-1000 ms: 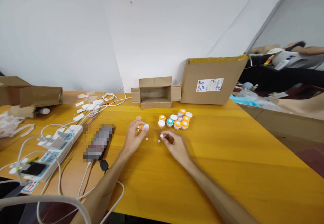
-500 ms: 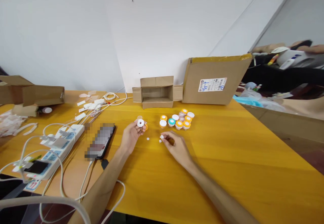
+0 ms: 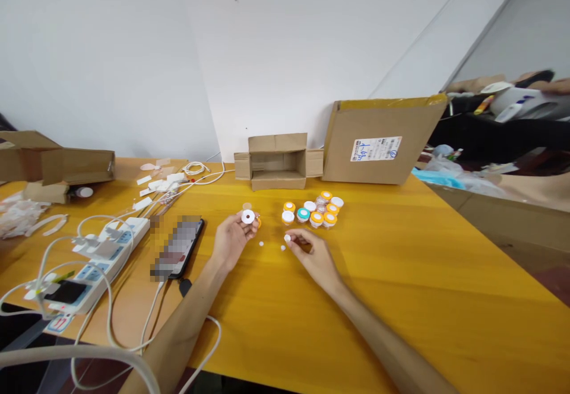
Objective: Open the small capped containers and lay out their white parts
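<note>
My left hand (image 3: 230, 244) is closed on a white round cap (image 3: 247, 217) with a dark hole in its middle. A bit of orange shows by the fingertips, and I cannot tell whether it belongs to the same piece. Between thumb and forefinger, my right hand (image 3: 315, 257) pinches a small white disc (image 3: 287, 238). Two more small white discs lie on the table between the hands, one disc (image 3: 261, 244) nearer the left and another disc (image 3: 282, 248) just below the right fingertips. Beyond the right hand stand several small clear jars with orange, white and teal lids (image 3: 303, 214).
Behind the jars is an open cardboard box (image 3: 278, 179), beside a large carton (image 3: 378, 171) leaning on the wall. A phone (image 3: 180, 248), a power strip (image 3: 93, 269) and tangled white cables (image 3: 107, 305) lie at left. Bare yellow tabletop (image 3: 423, 263) stretches to the right.
My right hand has lifted the small white disc slightly and turned it more face-on. The left hand stays in place with its white cap. The view has shifted very slightly.
</note>
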`<state>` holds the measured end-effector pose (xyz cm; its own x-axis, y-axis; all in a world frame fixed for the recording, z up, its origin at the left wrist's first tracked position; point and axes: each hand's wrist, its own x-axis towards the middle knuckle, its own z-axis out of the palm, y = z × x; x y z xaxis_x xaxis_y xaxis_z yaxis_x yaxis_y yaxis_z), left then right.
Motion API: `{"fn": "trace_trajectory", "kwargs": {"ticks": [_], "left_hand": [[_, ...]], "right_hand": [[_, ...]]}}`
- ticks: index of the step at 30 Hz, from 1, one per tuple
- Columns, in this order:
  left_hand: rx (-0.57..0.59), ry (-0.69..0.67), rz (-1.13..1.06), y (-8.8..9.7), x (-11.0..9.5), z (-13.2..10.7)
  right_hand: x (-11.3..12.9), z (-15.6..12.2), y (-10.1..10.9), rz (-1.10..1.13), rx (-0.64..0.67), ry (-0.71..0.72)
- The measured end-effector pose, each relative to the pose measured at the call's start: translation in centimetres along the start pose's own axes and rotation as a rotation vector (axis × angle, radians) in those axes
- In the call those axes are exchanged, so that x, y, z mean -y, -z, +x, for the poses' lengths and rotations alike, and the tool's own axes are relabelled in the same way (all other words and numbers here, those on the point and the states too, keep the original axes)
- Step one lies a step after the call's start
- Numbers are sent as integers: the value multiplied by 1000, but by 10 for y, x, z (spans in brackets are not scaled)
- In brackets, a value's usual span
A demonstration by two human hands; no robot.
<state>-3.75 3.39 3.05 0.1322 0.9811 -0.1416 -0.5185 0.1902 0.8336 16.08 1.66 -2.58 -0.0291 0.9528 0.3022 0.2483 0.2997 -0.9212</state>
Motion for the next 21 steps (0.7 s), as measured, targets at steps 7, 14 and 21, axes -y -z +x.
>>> {"fn": "trace_trajectory", "kwargs": {"ticks": [7,14,21], "left_hand": [[-15,19,-62,-1,-1,0],[-40,-29,-86,1,-4,1],[-124,-145,-48,3,-5,1]], "right_hand": [[2,-1,0,28,6,-24],[3,-1,0,37,-16,-14],[8,-2,0,41,-33,4]]}}
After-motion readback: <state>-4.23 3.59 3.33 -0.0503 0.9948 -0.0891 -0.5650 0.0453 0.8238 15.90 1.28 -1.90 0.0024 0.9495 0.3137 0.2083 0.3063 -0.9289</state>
